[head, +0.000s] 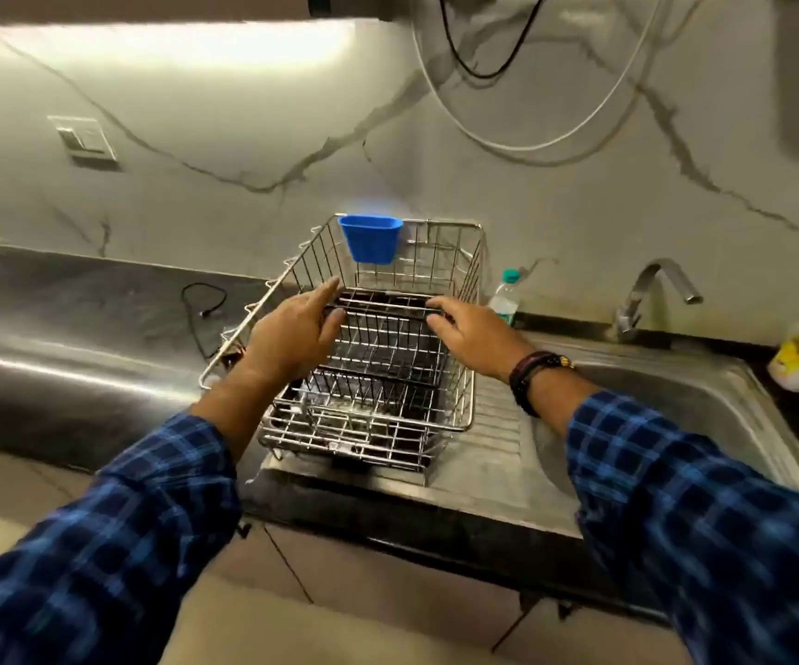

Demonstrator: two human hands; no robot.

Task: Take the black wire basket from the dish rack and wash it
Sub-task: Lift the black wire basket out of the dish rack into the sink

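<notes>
1. Fingers of the left hand: nearly straight, laid against the left end of the top rail of the black wire basket, thumb tucked just under that rail. Firm pinch or mere touch: cannot tell.
2. Fingers of the right hand: curled over the right end of the same rail, gripping it.
3. Black wire basket: down inside the steel dish rack, between the rack's side walls, held at both ends of its rail. Lifted off the rack's floor or resting on it: cannot tell.
4. Dish rack: standing on the ribbed drainboard, just left of the sink, with a blue cup hooked on its back rim.
5. Behind the rack's right corner: a clear bottle with a green cap, upright against the marble wall.
6. Beyond the sink: a bent steel tap.
7. Left of the rack, on the dark table: a loose black cable.
8. Around the right wrist: dark bands; on both arms, blue checked sleeves.
</notes>
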